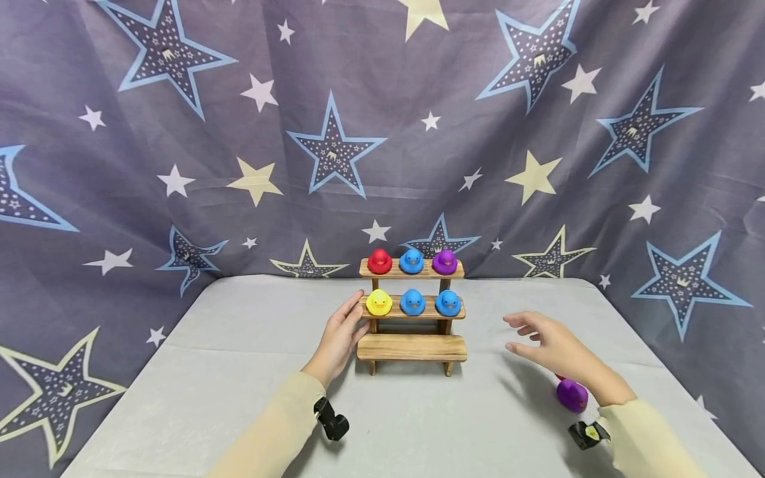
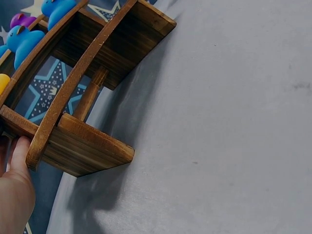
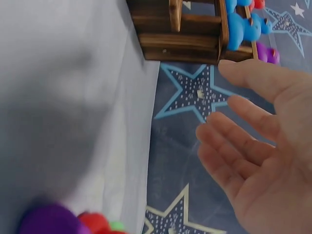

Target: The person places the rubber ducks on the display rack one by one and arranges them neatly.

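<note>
A three-tier wooden display stand (image 1: 412, 346) stands on the table. Its top tier carries a red duck (image 1: 379, 261), a blue duck (image 1: 411, 261) and a purple duck (image 1: 445, 262). On the middle tier sit a yellow duck (image 1: 379, 303) and two blue ducks (image 1: 413, 303); the lowest tier is bare. My left hand (image 1: 339, 337) grips the left end of the middle tier, and its fingers (image 2: 19, 155) partly vanish behind the wood in the left wrist view. My right hand (image 1: 552, 342) hovers right of the stand, fingers loosely bent, holding nothing.
Below my right wrist another purple duck (image 1: 572, 396) lies on the table, with something red behind it. In the right wrist view, red (image 3: 95, 222) and green bits show beside it. A star-patterned curtain (image 1: 335, 219) hangs around the pale tabletop (image 1: 251, 372).
</note>
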A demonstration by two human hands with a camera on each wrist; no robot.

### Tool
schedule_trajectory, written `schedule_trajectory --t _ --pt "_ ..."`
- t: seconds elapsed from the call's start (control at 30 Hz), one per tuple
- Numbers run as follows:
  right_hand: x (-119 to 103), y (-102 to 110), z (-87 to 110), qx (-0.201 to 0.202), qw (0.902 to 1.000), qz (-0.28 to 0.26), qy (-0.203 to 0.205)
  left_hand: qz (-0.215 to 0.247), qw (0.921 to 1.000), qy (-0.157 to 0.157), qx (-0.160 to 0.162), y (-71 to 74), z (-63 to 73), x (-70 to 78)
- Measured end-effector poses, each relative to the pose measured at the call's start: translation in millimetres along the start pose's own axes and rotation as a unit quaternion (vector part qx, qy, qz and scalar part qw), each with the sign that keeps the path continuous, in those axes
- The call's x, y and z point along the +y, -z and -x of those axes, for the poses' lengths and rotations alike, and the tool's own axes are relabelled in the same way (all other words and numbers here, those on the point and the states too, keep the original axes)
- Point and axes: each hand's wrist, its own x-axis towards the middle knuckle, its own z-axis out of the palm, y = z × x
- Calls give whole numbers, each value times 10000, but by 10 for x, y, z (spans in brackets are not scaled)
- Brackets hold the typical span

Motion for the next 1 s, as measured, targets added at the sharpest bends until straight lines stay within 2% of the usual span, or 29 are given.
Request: schedule_trajectory --t 0.33,0.7,1.0 --pt "184 104 261 -171 9998 88 -57 -17 10000 8 58 12 3 0" --pt "345 150 584 -452 9975 24 -539 0 10000 3 20 13 13 0" --pt "461 143 757 -373 9987 -100 -345 29 10000 -37 -28 13 9 8"
